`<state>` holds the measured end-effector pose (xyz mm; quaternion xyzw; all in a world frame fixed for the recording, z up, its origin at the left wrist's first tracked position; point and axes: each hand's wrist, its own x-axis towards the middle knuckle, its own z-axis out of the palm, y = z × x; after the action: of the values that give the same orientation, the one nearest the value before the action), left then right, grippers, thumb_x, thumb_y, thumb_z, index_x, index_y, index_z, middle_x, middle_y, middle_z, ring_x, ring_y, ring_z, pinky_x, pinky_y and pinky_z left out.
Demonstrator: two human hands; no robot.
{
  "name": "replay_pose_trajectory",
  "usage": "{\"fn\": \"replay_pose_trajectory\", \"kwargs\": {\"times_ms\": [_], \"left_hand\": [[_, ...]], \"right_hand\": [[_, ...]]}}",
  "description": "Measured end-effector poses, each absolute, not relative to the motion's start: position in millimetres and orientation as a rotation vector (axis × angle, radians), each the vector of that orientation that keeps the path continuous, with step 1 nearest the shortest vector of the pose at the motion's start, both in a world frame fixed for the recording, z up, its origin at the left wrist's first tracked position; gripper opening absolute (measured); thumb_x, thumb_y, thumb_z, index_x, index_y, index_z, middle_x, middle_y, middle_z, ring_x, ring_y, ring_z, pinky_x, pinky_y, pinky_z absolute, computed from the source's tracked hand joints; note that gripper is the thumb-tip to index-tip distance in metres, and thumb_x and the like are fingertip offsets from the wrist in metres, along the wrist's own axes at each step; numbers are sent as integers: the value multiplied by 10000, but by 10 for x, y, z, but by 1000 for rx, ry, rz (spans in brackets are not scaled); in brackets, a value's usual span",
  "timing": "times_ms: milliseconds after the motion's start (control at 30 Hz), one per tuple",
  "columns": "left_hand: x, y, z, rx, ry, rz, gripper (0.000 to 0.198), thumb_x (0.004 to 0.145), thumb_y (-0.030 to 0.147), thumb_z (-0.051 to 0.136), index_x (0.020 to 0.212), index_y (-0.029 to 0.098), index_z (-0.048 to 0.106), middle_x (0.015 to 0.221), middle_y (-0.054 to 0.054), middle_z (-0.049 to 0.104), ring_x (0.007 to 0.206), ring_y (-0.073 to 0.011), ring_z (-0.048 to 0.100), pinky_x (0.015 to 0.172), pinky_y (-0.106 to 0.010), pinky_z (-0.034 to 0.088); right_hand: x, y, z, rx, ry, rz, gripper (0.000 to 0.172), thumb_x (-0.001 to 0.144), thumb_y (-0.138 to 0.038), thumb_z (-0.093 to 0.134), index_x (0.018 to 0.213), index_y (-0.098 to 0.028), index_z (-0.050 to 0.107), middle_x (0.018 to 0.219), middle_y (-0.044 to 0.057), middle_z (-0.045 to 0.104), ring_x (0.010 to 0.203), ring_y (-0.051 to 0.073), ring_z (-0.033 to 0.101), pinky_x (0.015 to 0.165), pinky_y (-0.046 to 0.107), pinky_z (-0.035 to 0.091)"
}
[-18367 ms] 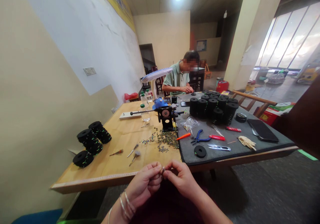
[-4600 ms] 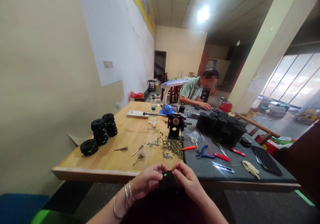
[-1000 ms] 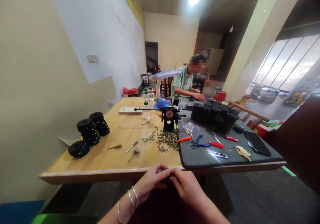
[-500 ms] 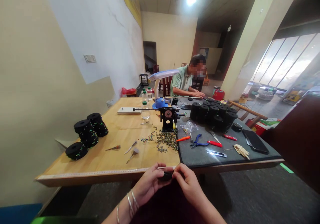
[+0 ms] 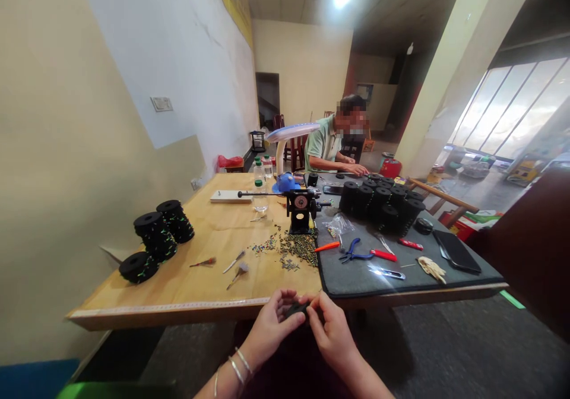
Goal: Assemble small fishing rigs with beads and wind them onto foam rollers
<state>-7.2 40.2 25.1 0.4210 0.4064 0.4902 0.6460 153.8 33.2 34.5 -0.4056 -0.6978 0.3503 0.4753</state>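
Just in front of the table edge, my left hand (image 5: 272,329) is wrapped round a small black foam spool (image 5: 295,309), with the thumb along its near side. At the right end of that spool my right hand (image 5: 333,329) pinches with thumb and forefinger; whatever is between those fingertips is too small to make out. Beyond the hands, a pile of small striped beads (image 5: 299,249) lies on the wooden table (image 5: 187,289). Behind the pile stands a black winding machine (image 5: 300,209) with a dial and a long rod pointing left.
Black spools (image 5: 155,233) with coloured bits stand at left, several more black spools (image 5: 382,200) at right. Blue-handled pliers (image 5: 354,252), an orange tool (image 5: 327,247) and a glove (image 5: 431,269) lie on the grey mat (image 5: 347,283). A desk lamp (image 5: 285,179) and a seated person (image 5: 327,143) are behind.
My left thumb has come down along the near side of the black spool, which has turned a little. My right fingers stay pinched at its end. The seated person's hands have shifted slightly.
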Motion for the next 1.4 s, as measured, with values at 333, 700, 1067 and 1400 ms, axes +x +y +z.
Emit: {"fn": "replay_pose_trajectory", "kwargs": {"times_ms": [333,700,1067,1400], "left_hand": [[-73,327,371,672,514,940,350,640,96,691,960,182,577,1130,-106,655,1018,-250,602,942,-431,403],[-62,352,277,832,800,933,355,657,200,748,960,168,567,1055,-111,680,990,-241,602,855,-365,444],[-6,358,305,759,814,902,260,708,228,698,920,168,562,957,-70,665,914,-204,610,786,-332,471],[42,350,307,933,928,853,250,659,149,648,872,172,520,774,-1,638,682,-122,565,620,-240,418]], "right_hand": [[1604,383,251,-1011,-1527,1219,247,885,-412,474,770,-194,491,618,-16,573,515,138,576,497,246,483],[1616,389,229,-1009,-1453,1303,268,876,-430,489,814,-172,529,578,-20,569,477,125,569,473,229,468],[1572,273,264,-1080,-1736,864,162,890,-286,452,810,-185,551,723,32,600,639,158,578,599,264,466],[1623,342,256,-997,-1542,1330,225,876,-384,488,818,-170,529,725,21,631,449,97,555,435,211,453]]}}
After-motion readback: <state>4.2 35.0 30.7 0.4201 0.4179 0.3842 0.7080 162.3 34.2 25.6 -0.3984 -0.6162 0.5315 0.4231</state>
